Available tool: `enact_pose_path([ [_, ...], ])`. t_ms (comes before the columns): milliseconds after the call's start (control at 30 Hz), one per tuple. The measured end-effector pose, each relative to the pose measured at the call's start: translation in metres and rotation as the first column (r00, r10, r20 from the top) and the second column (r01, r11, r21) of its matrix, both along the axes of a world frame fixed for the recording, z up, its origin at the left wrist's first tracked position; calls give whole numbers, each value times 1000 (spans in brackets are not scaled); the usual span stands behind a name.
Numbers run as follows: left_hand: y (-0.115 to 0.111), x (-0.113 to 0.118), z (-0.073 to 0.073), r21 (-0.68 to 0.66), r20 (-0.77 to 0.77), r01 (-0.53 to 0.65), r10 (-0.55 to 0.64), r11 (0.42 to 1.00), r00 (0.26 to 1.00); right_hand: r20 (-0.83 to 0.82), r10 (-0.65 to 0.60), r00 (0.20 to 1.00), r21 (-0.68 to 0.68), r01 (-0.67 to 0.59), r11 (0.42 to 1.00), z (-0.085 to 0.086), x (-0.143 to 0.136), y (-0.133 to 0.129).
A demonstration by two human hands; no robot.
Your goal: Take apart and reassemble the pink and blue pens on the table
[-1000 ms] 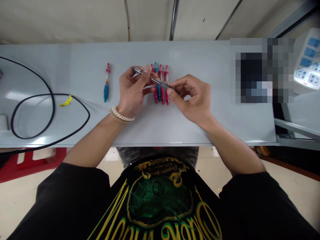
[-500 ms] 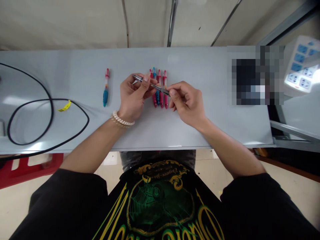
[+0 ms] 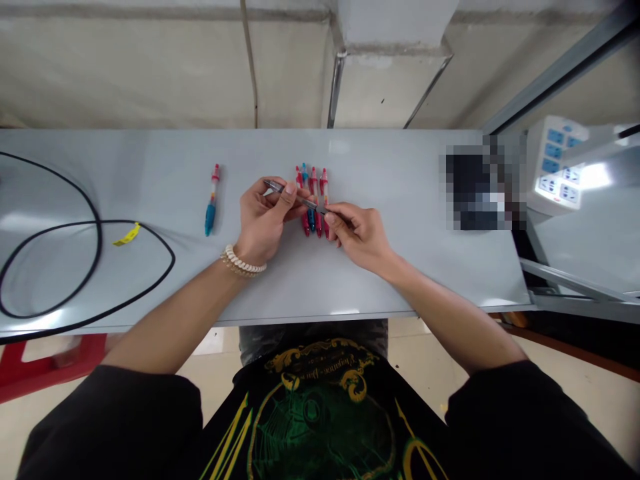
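A grey, partly clear pen (image 3: 309, 203) is held slantwise above the table between both hands. My left hand (image 3: 264, 220), with a beaded bracelet (image 3: 241, 262) at its wrist, is closed on the pen's upper left part, thumb on top. The fingertips of my right hand (image 3: 361, 235) pinch its lower right end. Just beneath the hands, several pens with pink or blue parts lie side by side, among them a pink pen (image 3: 324, 183); the hands partly hide them. Farther left, a pen with a blue grip and red top (image 3: 211, 212) lies alone.
A looped black cable (image 3: 101, 233) with a yellow tag (image 3: 127, 235) covers the table's left side. At the right stand a pixelated dark object (image 3: 467, 175), a white power strip (image 3: 560, 160) and a metal frame (image 3: 570, 277). A red stool (image 3: 50, 363) shows below the table's left edge.
The camera view has tilted up, so the table sits lower in the picture. My right hand is slightly closer to my left along the pen. Both hands keep hold of it.
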State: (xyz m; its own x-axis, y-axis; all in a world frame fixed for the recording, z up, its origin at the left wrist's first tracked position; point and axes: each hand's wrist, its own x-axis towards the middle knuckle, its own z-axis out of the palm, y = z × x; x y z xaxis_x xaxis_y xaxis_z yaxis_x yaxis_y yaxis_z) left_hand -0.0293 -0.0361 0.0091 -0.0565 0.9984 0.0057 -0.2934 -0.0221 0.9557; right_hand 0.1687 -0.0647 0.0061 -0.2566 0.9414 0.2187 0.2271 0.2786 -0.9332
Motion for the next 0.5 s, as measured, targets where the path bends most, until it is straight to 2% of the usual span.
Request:
enact_pose_path([
  [300,0,-1,-1,-9,61,18,-17,1000,998,-101,44,994,-189,-62,980,13,-1,2],
  [500,2,1,2,-32,67,17,-14,999,998,-154,-2,988,-254,-38,966,11,-5,-1],
])
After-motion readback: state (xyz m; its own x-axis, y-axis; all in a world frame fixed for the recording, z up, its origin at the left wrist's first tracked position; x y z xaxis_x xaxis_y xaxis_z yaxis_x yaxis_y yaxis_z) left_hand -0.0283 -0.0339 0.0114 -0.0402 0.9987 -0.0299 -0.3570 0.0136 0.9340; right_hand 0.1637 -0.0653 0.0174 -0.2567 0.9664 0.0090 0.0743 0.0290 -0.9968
